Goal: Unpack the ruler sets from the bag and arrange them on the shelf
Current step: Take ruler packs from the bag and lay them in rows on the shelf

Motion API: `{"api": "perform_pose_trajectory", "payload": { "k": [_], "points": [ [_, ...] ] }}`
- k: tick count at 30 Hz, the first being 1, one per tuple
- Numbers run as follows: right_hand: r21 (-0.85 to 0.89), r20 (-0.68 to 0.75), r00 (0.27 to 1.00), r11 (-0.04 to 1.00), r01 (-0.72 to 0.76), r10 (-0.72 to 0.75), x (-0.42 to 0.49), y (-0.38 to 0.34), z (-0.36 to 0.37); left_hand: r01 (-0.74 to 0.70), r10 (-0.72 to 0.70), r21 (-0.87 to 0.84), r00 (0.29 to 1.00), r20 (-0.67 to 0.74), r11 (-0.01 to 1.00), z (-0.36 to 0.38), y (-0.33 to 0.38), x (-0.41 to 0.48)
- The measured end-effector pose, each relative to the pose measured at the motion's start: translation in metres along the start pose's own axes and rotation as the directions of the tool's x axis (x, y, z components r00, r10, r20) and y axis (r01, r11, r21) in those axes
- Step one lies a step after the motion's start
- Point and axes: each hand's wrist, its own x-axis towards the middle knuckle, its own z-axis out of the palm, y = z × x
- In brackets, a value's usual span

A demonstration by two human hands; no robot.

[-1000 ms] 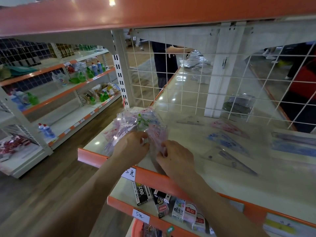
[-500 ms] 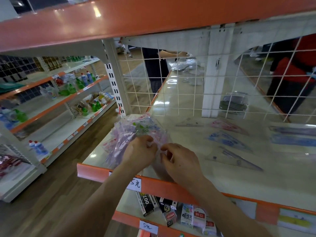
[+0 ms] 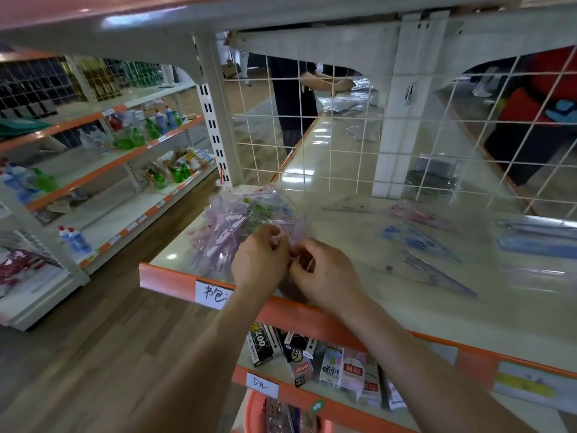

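hands: left hand (image 3: 260, 260) and right hand (image 3: 324, 270) both pinch bag (image 3: 237, 226) | wrists over shelf (image 3: 390, 314) edge

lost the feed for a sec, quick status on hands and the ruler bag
Left hand and right hand both pinching the bag of ruler sets at the shelf's front edge. Loose rulers already laid out right. Nothing blocking.

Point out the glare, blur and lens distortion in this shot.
Head view: ceiling lights glare off the glossy cream shelf top; the clear plastic bag of ruler sets and both hands, left and right, are slightly motion-smeared; the white wire grid bows from wide-angle distortion.
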Motion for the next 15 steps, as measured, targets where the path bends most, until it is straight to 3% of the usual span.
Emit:
{"api": "perform_pose_trajectory", "payload": {
  "k": [7, 11, 15],
  "points": [
    [0.05, 0.008, 1.0, 0.999, -0.017, 0.016, 0.001, -0.001, 0.003, -0.072, 0.072, -0.134, 0.997, -0.008, 0.988, -0.001, -0.009, -0.001],
    [-0.018, -0.052, 0.998, 0.999, -0.027, 0.026, 0.005, -0.001, 0.008, -0.104, 0.109, -0.144, 0.994, 0.026, 0.984, 0.001, -0.014, 0.004],
    [-0.04, -0.044, 0.999, 0.999, -0.023, 0.021, 0.007, 0.003, 0.011, -0.133, 0.131, -0.168, 0.991, -0.026, 0.977, 0.006, -0.018, 0.003]
  ]
}}
